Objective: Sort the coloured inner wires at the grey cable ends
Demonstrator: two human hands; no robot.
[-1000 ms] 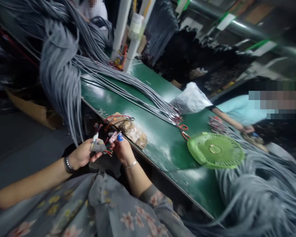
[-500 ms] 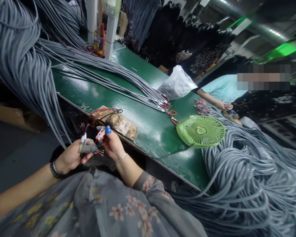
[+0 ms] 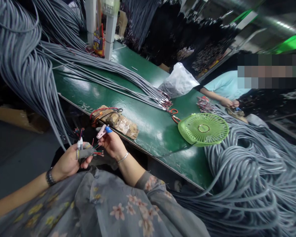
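Note:
My left hand [image 3: 68,161] is closed round grey cables with white-wrapped ends [image 3: 80,143], near my lap. Thin coloured wires [image 3: 98,153] fan out to the right past its grey-covered finger, and darker wire ends stick up above. My right hand [image 3: 114,144] is beside it, wearing a blue fingertip cover [image 3: 108,129]. Between its thumb and finger it pinches a small pale pink clip [image 3: 101,132]. The lower fingers of this hand are close to the coloured wires; whether they grip one is hard to tell.
A cardboard-and-tape block [image 3: 123,123] lies at the edge of the green table [image 3: 148,131]. Beyond are a green fan [image 3: 203,129], a plastic bag [image 3: 180,80] and cable bundles [image 3: 113,70]. Looped cables [image 3: 246,171] fill the right. A co-worker's hands [image 3: 229,103] are across the table.
My left hand has shifted slightly left and down with the cables. The pink clip has turned in my right hand, which has drawn slightly to the right. The view has shifted a little.

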